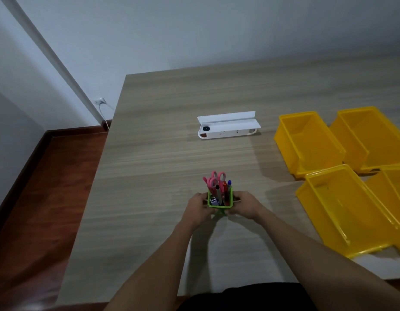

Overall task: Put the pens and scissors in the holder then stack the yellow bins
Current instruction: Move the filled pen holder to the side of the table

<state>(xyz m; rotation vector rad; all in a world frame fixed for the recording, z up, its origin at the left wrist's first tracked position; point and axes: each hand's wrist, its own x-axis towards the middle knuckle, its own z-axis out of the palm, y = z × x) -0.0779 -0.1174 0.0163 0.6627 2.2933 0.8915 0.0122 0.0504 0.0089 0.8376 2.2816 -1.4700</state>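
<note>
Now: green square holder (219,206) | both hands clasp sides; pens probably plastic

Holder at lower centre of the table, bins at the right.

The holder (220,201) stands on the table (149,164) at lower centre, with scissors (214,180) and pens (226,187) in it and hands on either side: left hand (199,207), right hand (244,206). Above it, mid-frame, lies a shelf (228,127). Four bins (306,142) cluster along the right edge, two above, two below.
</note>
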